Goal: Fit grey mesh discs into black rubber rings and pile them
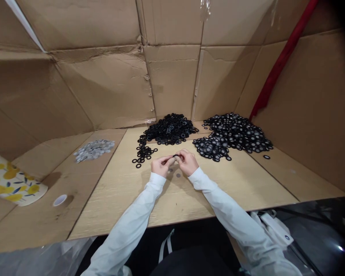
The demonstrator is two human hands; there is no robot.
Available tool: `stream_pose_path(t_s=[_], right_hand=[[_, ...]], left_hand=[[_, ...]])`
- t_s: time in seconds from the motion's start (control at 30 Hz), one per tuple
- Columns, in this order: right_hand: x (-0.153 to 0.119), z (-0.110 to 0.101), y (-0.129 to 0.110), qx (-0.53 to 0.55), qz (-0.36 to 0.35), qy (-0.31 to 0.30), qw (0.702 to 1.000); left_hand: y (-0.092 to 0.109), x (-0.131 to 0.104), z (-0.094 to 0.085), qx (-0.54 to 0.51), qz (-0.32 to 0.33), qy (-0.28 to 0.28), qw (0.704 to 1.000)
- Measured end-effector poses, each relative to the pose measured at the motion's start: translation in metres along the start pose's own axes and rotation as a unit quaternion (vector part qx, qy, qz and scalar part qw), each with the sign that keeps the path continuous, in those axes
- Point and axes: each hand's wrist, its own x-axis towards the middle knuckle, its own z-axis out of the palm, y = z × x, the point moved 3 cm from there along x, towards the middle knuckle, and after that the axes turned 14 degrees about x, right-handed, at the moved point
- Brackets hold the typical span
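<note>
dark clothing (186,262) lies nearest the camera, at six o'clock, with two pale sleeves (129,230) reaching forward beside it. what's hard to make out?

– both sleeves are cut off below, and the left edge cuts the flowered container (14,184), at nine o'clock from the hands. fingertips hide most of the black ring (175,155); whether a disc sits inside it, i can't tell.

– where is that ring, and how is it gripped?

– between the left hand (161,165) and the right hand (188,163), over the pale board (112,203). each pinches it, thumb against fingers, with hardly any gap.

– which way does it point?

– its visible edge is a thin dark arc, roughly nine to three o'clock; its facing is too small to read.

– and the counts?

– one held ring; two loose grey discs (178,175) that i can make out, at six; one heap of plain rings (172,128) at twelve; one heap of rings with pale centres (238,132) at two; one lone ring (266,157) at three; one heap of grey discs (94,150) just past nine. heaped pieces overlap too much to count.
</note>
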Motion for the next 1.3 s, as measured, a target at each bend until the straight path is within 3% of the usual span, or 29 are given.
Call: stream_pose_path(t_s=[0.1,0.23,0.33,0.47,0.63,0.73,0.83,1.13,1.2,1.3], right_hand=[[0.000,-0.001,-0.002,0.016,-0.001,-0.004,1.000],[0.003,-0.003,0.003,0.091,0.010,-0.031,0.995],[0.005,0.001,0.013,0.176,0.048,-0.036,0.983],[0.004,0.009,0.025,0.246,0.123,0.009,0.961],[0.004,0.006,0.025,0.138,0.080,0.009,0.987],[0.005,0.003,0.022,0.093,0.058,-0.045,0.993],[0.006,0.002,0.022,0.121,0.076,-0.077,0.987],[0.007,0.006,0.019,0.216,0.079,-0.117,0.966],[0.006,0.008,0.020,0.191,0.077,-0.115,0.972],[0.004,0.009,0.021,0.092,0.059,-0.051,0.993]], left_hand=[[0.001,0.001,-0.001,0.000,0.014,0.012,1.000],[-0.002,0.004,0.001,-0.080,-0.053,-0.028,0.995],[-0.005,0.004,0.005,-0.147,-0.100,-0.042,0.983],[-0.005,0.004,0.008,-0.129,-0.076,-0.025,0.988],[-0.007,0.007,0.002,-0.060,-0.046,-0.026,0.997],[-0.004,0.009,-0.004,0.030,0.039,-0.030,0.998],[0.000,0.009,-0.006,0.083,0.094,-0.038,0.991],[0.005,0.008,-0.008,-0.033,-0.036,-0.056,0.997],[0.005,0.007,-0.008,-0.037,-0.040,-0.051,0.997],[0.004,0.006,-0.007,-0.038,-0.040,-0.028,0.998]])
